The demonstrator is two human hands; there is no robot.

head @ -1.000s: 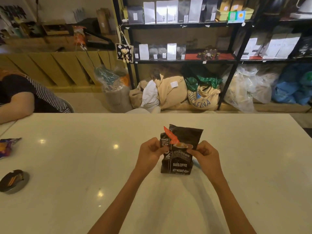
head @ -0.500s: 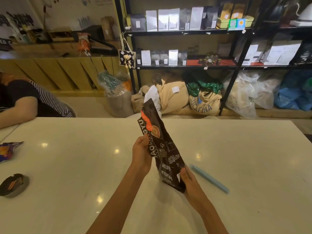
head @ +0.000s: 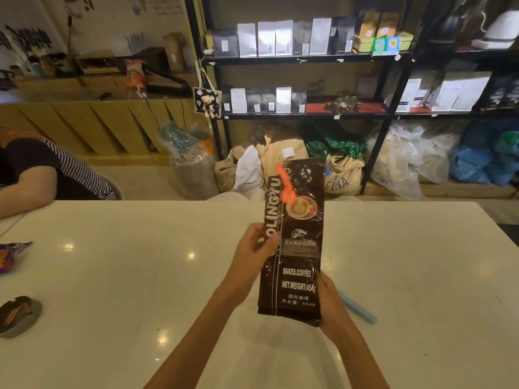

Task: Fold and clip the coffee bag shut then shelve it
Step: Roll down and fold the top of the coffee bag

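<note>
A tall dark brown coffee bag [head: 295, 242] with orange print and a latte picture is held upright over the white table [head: 140, 276], its top unfolded and flat. My left hand [head: 254, 248] pinches the bag's left edge about halfway up. My right hand [head: 330, 301] grips its lower right corner from behind. A light blue clip bar [head: 358, 308] lies on the table just right of my right hand, partly hidden by it. Black shelves [head: 303, 57] with rows of coffee bags stand beyond the table.
A person in a striped sleeve leans on the table's far left [head: 33, 175]. A snack wrapper [head: 12, 255] and a round ashtray [head: 18, 315] lie near the left edge. Sacks and plastic bags [head: 295, 164] are piled on the floor under the shelves.
The bag was folded low on the table a second ago. It has since been lifted, unfolded to full height and turned upright facing me, uncovering the blue clip bar.
</note>
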